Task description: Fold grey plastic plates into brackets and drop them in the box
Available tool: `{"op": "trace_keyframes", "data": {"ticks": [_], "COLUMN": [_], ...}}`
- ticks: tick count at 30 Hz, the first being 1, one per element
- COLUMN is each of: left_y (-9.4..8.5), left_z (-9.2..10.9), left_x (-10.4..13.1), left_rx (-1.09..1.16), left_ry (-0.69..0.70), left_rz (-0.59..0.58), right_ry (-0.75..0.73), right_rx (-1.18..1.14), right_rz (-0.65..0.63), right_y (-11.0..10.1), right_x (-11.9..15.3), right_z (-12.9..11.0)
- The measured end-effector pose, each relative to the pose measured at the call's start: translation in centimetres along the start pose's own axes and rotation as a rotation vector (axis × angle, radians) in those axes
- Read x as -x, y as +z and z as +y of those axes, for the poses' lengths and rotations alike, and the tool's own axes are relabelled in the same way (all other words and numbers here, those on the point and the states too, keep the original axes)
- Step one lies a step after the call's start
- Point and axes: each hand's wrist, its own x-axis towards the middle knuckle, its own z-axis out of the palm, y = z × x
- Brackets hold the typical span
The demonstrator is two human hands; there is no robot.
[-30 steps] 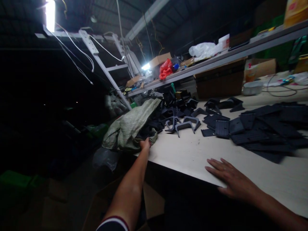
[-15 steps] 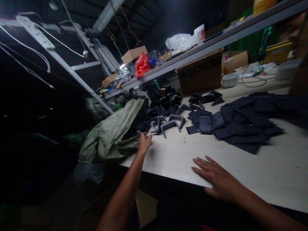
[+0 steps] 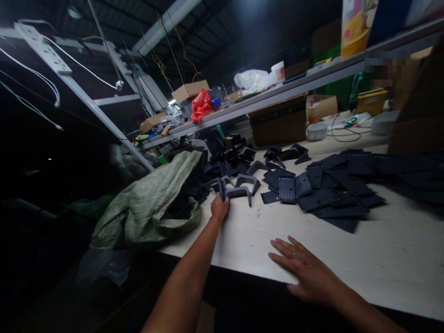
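- pale worktable (image 3: 381,259), heap of flat black panels (image 3: 347,185) at right
- green woven sack (image 3: 149,208) slumped over left edge
- right hand (image 3: 307,270) flat near front edge, fingers spread, holding nothing
- left hand (image 3: 220,206) closed on grey bracket (image 3: 222,188) just beside the sack
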Motion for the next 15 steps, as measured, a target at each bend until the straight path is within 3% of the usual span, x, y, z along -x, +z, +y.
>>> {"op": "trace_keyframes", "data": {"ticks": [3, 8, 15], "left_y": [0.2, -1.4, -4.4], "left_z": [-1.5, -3.7, -3.6], "left_x": [1.9, 3.6, 3.7], "left_rx": [0.004, -0.003, 0.079], "left_ry": [0.041, 0.098, 0.199], "left_rz": [-0.035, -0.094, -0.241], "right_ry": [0.011, 0.018, -0.068], "right_rx": [-0.001, -0.012, 0.012], "right_rz": [-0.027, -0.043, 0.023], "right_y": [-0.5, -0.9, -1.5], "right_x": [0.0, -0.2, 0.4], "right_z": [-0.4, -0.6, -0.3]}}
